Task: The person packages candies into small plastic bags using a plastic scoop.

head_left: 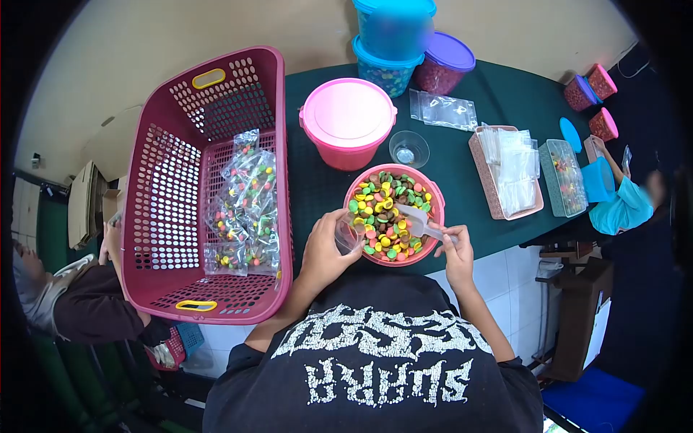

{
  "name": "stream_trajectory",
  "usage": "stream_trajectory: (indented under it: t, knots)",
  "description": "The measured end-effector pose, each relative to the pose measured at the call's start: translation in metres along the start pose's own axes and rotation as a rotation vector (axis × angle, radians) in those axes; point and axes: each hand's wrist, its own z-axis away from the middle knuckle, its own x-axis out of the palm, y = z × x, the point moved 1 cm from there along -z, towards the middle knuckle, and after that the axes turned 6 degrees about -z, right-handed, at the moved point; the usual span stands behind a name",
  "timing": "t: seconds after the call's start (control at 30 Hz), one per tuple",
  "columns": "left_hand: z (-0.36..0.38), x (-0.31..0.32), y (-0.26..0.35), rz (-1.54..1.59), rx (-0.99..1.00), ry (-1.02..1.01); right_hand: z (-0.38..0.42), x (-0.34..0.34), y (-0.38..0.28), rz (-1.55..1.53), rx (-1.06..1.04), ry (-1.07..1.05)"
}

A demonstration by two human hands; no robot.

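Green surface ahead: over a pink tub of candies, my right grip pinches the scoop by its handle; at the tub's edge, my left grip encircles a clear cup, probably light, flexible, best held round its wall.

Hands curled, forearms outstretched

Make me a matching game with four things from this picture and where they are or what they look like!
Things:
1. Scoop
2. Big basket
3. Open tub
4. Pile of clear bags

Clues:
A. Maroon, with yellow handles
B. In a pale pink box
C. In the right hand
D. Pink, holding loose colourful pieces

Right pairs: 1-C, 2-A, 3-D, 4-B
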Motion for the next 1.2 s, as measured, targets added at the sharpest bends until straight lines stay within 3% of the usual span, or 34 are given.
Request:
stream_trajectory:
  t: [0.07, 0.2, 0.37, 0.57, 0.67, 1.2]
  knots:
    - [0.000, 0.000, 0.001, 0.001, -0.003, -0.004, 0.000, -0.002, -0.005, 0.558, -0.007, 0.157]
    - [0.000, 0.004, -0.002, -0.026, 0.047, 0.017, -0.008, 0.011, -0.009, 0.703, -0.204, 0.129]
    - [0.000, 0.002, 0.005, -0.014, 0.023, -0.004, -0.012, 0.018, -0.003, 0.458, -0.025, 0.123]
    - [0.000, -0.002, 0.002, -0.012, 0.023, 0.018, -0.015, -0.007, 0.010, 0.208, -0.050, 0.214]
    - [0.000, -0.001, 0.001, -0.023, 0.034, 0.023, -0.016, -0.013, 0.007, -0.051, 0.114, 0.285]
    - [-0.007, -0.003, 0.020, -0.141, 0.152, 0.033, -0.019, 0.012, -0.045, -0.120, -0.031, 0.216]
